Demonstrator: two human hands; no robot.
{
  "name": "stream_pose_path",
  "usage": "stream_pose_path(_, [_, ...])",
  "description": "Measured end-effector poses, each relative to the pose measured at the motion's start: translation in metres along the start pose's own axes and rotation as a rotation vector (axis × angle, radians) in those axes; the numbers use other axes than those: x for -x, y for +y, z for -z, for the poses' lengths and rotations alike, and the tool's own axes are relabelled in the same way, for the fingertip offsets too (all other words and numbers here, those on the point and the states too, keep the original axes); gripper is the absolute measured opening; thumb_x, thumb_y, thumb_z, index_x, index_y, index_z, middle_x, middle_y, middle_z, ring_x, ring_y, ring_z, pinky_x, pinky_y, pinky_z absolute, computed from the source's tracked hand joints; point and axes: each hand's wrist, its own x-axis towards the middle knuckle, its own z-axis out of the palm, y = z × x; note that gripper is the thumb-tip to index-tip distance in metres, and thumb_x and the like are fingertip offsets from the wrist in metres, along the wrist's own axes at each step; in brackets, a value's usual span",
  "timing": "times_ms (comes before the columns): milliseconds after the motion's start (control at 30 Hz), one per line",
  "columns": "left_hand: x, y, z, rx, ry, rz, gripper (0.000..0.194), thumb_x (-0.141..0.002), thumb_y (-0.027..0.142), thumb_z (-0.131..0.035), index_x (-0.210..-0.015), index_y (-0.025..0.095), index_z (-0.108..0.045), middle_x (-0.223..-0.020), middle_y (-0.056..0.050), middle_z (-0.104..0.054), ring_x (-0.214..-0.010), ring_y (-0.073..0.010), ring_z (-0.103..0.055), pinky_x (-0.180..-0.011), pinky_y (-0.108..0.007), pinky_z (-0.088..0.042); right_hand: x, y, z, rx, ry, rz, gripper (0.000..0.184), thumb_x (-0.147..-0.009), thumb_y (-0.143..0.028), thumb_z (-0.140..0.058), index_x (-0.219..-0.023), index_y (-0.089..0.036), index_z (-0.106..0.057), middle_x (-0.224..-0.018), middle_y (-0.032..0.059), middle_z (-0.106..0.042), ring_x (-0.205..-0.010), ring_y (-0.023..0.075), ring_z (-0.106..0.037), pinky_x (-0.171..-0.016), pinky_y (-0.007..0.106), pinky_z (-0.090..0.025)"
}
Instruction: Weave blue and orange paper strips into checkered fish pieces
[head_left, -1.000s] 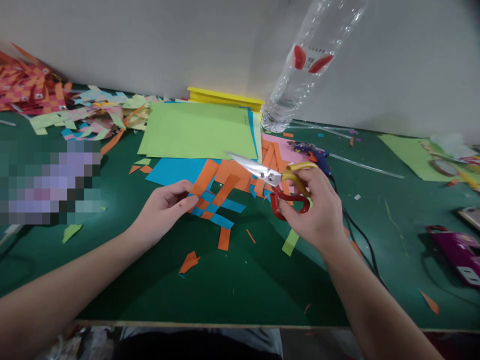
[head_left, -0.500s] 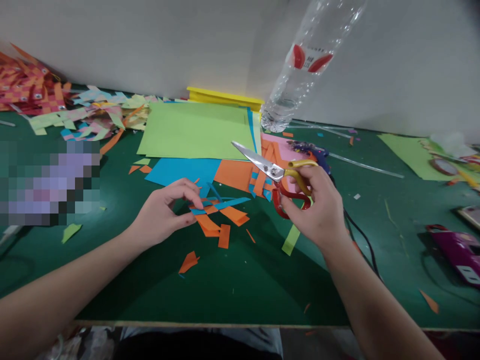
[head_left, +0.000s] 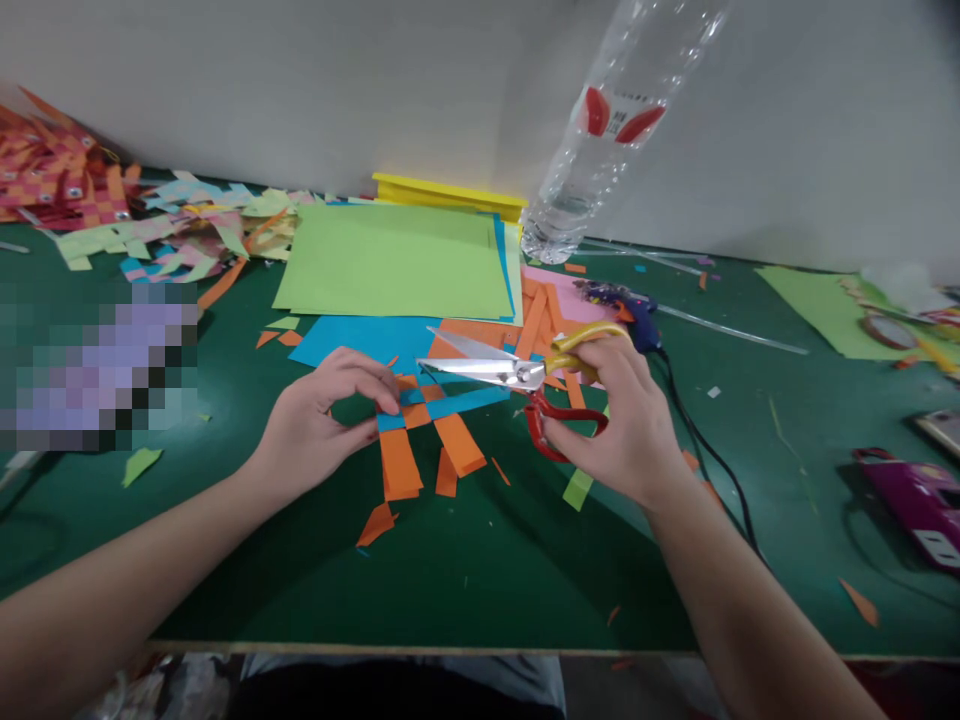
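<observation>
Between thumb and fingers, my left hand [head_left: 322, 415] pinches a woven piece of orange and blue paper strips [head_left: 417, 412]. Loose strip ends fan out from it, orange ones toward me and a blue one to the right. My right hand [head_left: 619, 415] grips scissors [head_left: 525, 375] by their yellow and red handles. The blades are parted and point left, above the blue strip of the woven piece. Under and behind the scissors lie orange paper strips [head_left: 534, 315]. A green strip [head_left: 577, 490] sits partly hidden below my right hand.
A stack of green paper [head_left: 397, 260] lies behind my hands, near a leaning plastic bottle [head_left: 592, 150]. A dark blue glue gun [head_left: 626, 310] with a cord is at right. Woven paper pieces [head_left: 75, 180] pile up far left. A purple device [head_left: 911, 500] stands at right.
The scissors have moved left and turned, with their blades spread wider, over the woven piece. My left hand has tilted the piece so its weave faces up more.
</observation>
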Motion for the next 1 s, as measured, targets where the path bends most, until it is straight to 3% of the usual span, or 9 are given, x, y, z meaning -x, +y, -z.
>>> stream_pose_path(133, [0.002,0.000,0.001,-0.033,0.064,-0.035,0.008,-0.079,0.023,-0.074,-0.078,0.028,-0.067,-0.087,0.001,-0.069,-0.089,-0.0193,-0.062,-0.087,-0.037,-0.049,0.001,0.001,0.000,0.077,-0.018,0.051,0.048,-0.070,-0.028,-0.066,-0.113,-0.024,-0.045,-0.102,0.0080,-0.061,-0.095,0.0289,-0.060,-0.084,0.049,-0.046])
stream_pose_path(600, [0.008,-0.006,0.006,-0.120,0.137,-0.024,0.011,-0.081,0.031,-0.074,-0.086,0.030,-0.064,-0.098,0.003,-0.073,-0.102,-0.0227,-0.062,-0.097,-0.047,-0.046,0.002,0.010,0.003,0.100,-0.043,0.193,0.045,-0.076,-0.031,-0.069,-0.116,-0.022,-0.051,-0.105,0.0093,-0.064,-0.099,0.0276,-0.061,-0.084,0.045,-0.047])
stream_pose_path(800, [0.006,-0.010,0.006,-0.136,0.184,-0.121,0.011,-0.082,0.027,-0.074,-0.086,0.030,-0.064,-0.095,0.002,-0.074,-0.094,-0.0236,-0.065,-0.085,-0.047,-0.052,0.001,0.017,0.008,0.123,-0.049,0.217,0.042,-0.078,-0.032,-0.069,-0.115,-0.018,-0.054,-0.104,0.0123,-0.065,-0.098,0.0275,-0.062,-0.084,0.043,-0.050])
stream_pose_path(1000, [0.005,-0.008,0.006,-0.216,0.188,-0.176,0.013,-0.082,0.022,-0.073,-0.086,0.029,-0.063,-0.094,0.002,-0.074,-0.093,-0.0232,-0.065,-0.085,-0.046,-0.050,0.000,0.021,0.011,0.175,-0.001,0.291,0.041,-0.077,-0.027,-0.071,-0.114,-0.016,-0.055,-0.099,0.0124,-0.066,-0.094,0.0274,-0.063,-0.084,0.043,-0.052])
